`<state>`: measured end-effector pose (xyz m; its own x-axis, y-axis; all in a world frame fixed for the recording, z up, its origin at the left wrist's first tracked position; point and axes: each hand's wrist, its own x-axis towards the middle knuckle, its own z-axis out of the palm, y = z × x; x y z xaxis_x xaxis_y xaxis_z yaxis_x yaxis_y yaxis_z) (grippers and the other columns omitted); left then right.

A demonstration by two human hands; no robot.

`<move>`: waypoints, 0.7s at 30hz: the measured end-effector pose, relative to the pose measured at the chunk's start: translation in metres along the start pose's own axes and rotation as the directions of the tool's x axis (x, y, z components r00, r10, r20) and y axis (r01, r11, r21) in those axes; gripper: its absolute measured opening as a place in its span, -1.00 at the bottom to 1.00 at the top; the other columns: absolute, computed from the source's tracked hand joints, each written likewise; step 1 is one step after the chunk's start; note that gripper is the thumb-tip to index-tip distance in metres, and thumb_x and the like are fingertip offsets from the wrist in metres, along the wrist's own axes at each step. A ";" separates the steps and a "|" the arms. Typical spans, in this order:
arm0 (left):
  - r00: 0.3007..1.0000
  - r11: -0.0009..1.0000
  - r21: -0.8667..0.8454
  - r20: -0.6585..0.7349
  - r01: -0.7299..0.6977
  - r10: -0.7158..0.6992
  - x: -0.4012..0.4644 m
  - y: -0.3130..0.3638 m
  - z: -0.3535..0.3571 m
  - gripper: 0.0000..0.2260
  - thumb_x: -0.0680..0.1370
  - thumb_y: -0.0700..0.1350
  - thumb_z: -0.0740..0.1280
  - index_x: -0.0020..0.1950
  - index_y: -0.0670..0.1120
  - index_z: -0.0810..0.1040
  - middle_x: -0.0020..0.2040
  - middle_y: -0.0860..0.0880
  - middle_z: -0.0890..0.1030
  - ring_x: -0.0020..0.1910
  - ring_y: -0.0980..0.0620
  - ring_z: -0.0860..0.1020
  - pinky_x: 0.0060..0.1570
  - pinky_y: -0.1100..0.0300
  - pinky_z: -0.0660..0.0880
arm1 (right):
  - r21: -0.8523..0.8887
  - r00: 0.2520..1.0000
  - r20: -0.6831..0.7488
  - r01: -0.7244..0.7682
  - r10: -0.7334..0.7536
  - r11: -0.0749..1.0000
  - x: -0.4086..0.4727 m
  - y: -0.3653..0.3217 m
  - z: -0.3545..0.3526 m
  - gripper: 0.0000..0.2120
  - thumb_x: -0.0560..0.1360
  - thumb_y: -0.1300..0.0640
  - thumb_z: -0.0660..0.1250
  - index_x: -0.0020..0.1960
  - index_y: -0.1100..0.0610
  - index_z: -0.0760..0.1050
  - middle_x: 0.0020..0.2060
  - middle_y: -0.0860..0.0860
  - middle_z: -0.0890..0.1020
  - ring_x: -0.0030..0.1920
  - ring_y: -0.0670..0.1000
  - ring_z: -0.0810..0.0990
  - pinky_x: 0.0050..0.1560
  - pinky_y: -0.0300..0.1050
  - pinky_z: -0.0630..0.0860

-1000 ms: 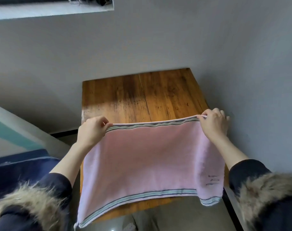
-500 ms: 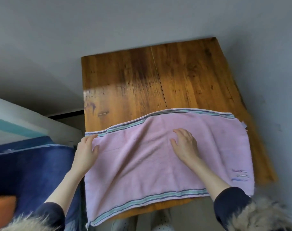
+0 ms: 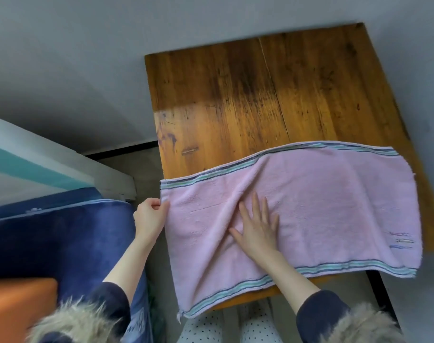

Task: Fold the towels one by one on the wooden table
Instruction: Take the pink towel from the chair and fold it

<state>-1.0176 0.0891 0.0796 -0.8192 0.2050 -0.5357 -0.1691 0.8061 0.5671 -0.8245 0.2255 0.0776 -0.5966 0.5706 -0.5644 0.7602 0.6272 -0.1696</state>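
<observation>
Since 1 s ago, towel (image 3: 322,209) went from held up to spread on table (image 3: 248,95); left hand (image 3: 150,217) pinches its left edge, right hand (image 3: 258,225) presses flat mid-cloth, smoothing before 1st fold.

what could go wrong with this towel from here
The pink towel overhangs the near edge of the wooden table, so it might slide off if released. Wrinkles run beside the flat right hand; folding now could trap them. The left hand pinches the towel's left edge, and a hard pull could skew the already wavy far hem.
</observation>
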 end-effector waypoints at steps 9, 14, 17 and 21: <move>0.992 0.983 -0.154 -0.079 -0.105 0.094 0.023 0.042 -0.071 -0.90 0.48 -0.14 0.30 -0.10 -0.16 0.54 -0.29 -0.12 0.61 -0.38 -0.09 0.62 -0.22 -0.02 0.61 | 0.285 0.991 0.045 0.111 -0.129 0.952 0.028 -0.025 -0.035 -0.42 0.52 -0.06 0.25 0.48 -0.01 0.16 0.52 0.02 0.03 0.51 0.06 -0.02 0.45 0.14 0.05; 0.976 0.941 -0.333 0.216 0.063 0.011 0.005 0.091 -0.050 -0.91 0.48 -0.24 0.27 -0.19 -0.25 0.49 -0.33 -0.18 0.57 -0.45 -0.04 0.63 -0.42 0.17 0.59 | 0.710 1.000 -0.008 0.002 0.006 0.704 0.001 -0.057 -0.034 -0.73 0.46 0.06 0.38 0.13 0.11 0.55 0.03 0.00 0.62 0.03 -0.03 0.56 0.07 -0.27 0.45; 0.915 0.924 -0.351 0.404 0.152 0.003 -0.017 0.117 -0.023 -0.86 0.52 -0.27 0.23 -0.21 -0.28 0.47 -0.40 -0.19 0.59 -0.46 -0.06 0.63 -0.38 0.13 0.62 | 0.840 0.996 0.093 -0.078 -0.001 0.537 -0.023 -0.063 -0.024 -0.85 0.41 0.01 0.43 -0.06 -0.04 0.50 -0.17 -0.19 0.58 -0.05 -0.09 0.56 -0.08 -0.36 0.48; 0.840 0.943 -0.304 0.540 0.138 0.051 -0.037 0.135 0.001 -0.84 0.52 -0.29 0.18 -0.09 -0.36 0.51 -0.27 -0.27 0.62 -0.42 -0.03 0.63 -0.28 0.12 0.63 | 0.957 0.964 0.220 -0.243 0.151 0.159 -0.029 -0.071 -0.021 -0.81 0.44 0.01 0.40 -0.08 0.09 0.47 -0.22 -0.07 0.55 -0.12 -0.01 0.56 -0.16 -0.11 0.54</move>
<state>-1.0089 0.1908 0.1752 -0.4007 0.5136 -0.7587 -0.4390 0.6192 0.6510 -0.8667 0.1756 0.1229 -0.4039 0.5282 -0.7469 0.5116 -0.5465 -0.6630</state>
